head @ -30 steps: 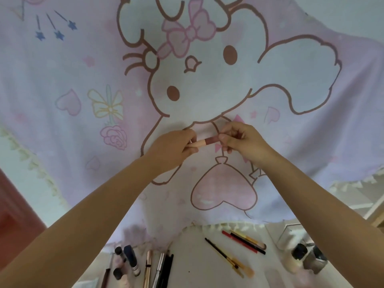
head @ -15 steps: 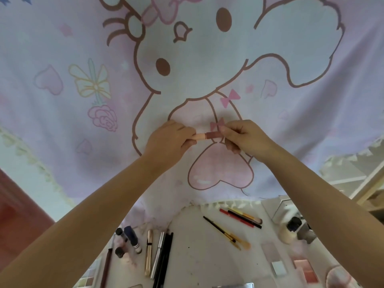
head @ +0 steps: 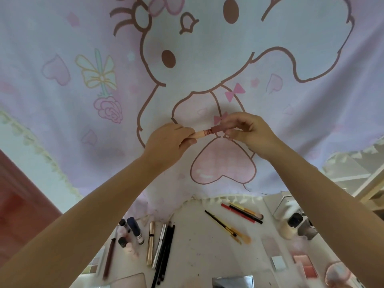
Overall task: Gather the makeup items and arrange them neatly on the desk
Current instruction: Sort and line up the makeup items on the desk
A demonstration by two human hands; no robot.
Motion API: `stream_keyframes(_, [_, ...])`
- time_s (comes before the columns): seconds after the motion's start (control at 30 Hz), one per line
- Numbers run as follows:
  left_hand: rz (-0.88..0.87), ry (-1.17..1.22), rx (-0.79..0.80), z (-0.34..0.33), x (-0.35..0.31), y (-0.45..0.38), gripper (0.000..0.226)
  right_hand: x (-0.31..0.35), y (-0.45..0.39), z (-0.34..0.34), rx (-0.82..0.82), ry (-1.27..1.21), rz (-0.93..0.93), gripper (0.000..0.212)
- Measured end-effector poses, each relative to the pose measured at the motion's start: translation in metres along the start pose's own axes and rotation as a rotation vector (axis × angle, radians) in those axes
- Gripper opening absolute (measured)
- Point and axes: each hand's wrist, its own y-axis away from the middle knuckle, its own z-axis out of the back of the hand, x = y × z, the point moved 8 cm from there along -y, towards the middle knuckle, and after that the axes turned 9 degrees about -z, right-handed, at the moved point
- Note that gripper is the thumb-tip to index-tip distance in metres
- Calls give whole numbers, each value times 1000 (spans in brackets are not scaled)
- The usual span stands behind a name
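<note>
Holding one end of a small lip tube [head: 209, 132] raised well above the tabletop [head: 199, 246], the left hand [head: 166, 146] has its grip clenched on the pale part; the right hand [head: 247, 132] pinches the darker part. A twist apart could probably drop one half onto the pencils [head: 241, 213] below.

A large pale pink cloth [head: 207, 59] hangs behind the fingers and fills most of the view. It bears a brown-outlined cartoon animal, with a pink heart [head: 223, 167] just below the fingers, a rose [head: 109, 109] and a yellow bow [head: 97, 71] up to their left. A cream frilled trim [head: 41, 150] edges the cloth. Far lower left stands reddish-brown furniture [head: 18, 194]; far right, pale shelving [head: 357, 179].
</note>
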Motion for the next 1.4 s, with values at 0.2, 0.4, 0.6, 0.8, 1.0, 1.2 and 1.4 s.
stream_keyframes(0.2, [-6,8,14,-2,-1,3,17,-7,0,-8,33,52,-138,23])
stream_keyframes(0.4, [12,17,22,-7,1,5,19,-11,2,-2,-1,18,-109,11])
stream_keyframes(0.6, [47,41,13,-14,7,12,20,-24,6,-9,77,-54,-180,19])
stream_keyframes(0.8, [70,57,49,-28,11,28,18,-41,6,-14,30,-112,-185,19])
stream_keyframes(1.0, [173,108,114,-55,24,57,17,-75,7,-39,151,-172,-312,36])
stream_keyframes(1.2, [440,167,347,-126,28,142,24,-169,32,-68,117,-150,-608,19])
stream_keyframes(1.4, [823,320,674,-204,2,269,27,-285,96,-110,302,431,-802,22])
